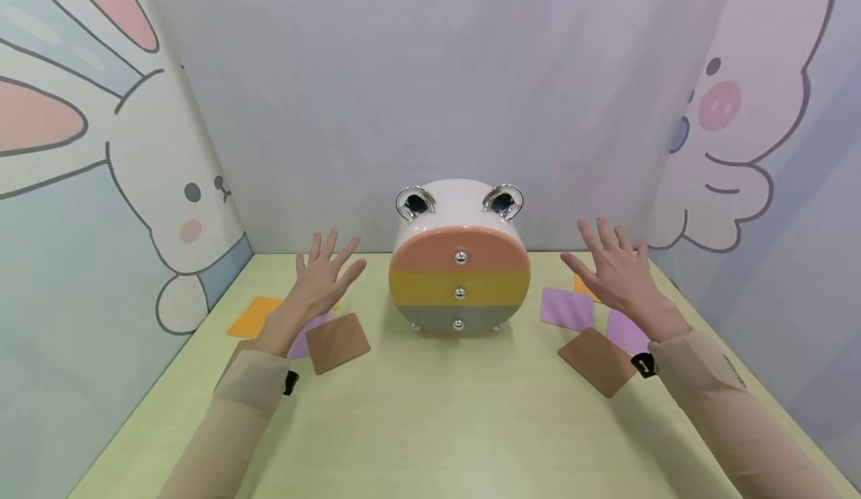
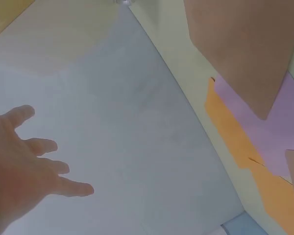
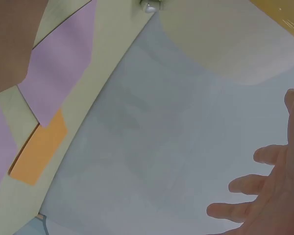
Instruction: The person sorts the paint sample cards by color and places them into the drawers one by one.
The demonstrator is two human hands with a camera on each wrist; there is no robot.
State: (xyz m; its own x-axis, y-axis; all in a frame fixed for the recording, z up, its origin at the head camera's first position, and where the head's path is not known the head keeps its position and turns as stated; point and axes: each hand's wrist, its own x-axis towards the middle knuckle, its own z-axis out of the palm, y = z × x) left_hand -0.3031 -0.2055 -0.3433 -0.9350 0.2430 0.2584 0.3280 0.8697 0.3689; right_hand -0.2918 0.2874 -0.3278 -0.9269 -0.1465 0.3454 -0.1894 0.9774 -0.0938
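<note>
My left hand (image 1: 316, 287) is raised above the left part of the table with its fingers spread, holding nothing. On the other side my right hand (image 1: 620, 275) is held up the same way, fingers apart and nothing in it. Between them, apart from both, stands a rounded white box (image 1: 460, 282) with silver-ringed eyes on top and orange, yellow and grey drawers, each with a silver knob. Below the left hand lie a brown card (image 1: 338, 343), a purple card (image 1: 300, 344) and an orange card (image 1: 257, 317). Near the right hand are another brown card (image 1: 596, 361) and purple card (image 1: 567, 308).
A second purple card (image 1: 627, 332) lies partly under the right wrist, and part of an orange card (image 1: 584, 287) shows behind the right hand. The pale green table (image 1: 457, 424) meets a grey back wall (image 1: 430, 73). Side walls carry cartoon animals, including a rabbit (image 1: 168, 185).
</note>
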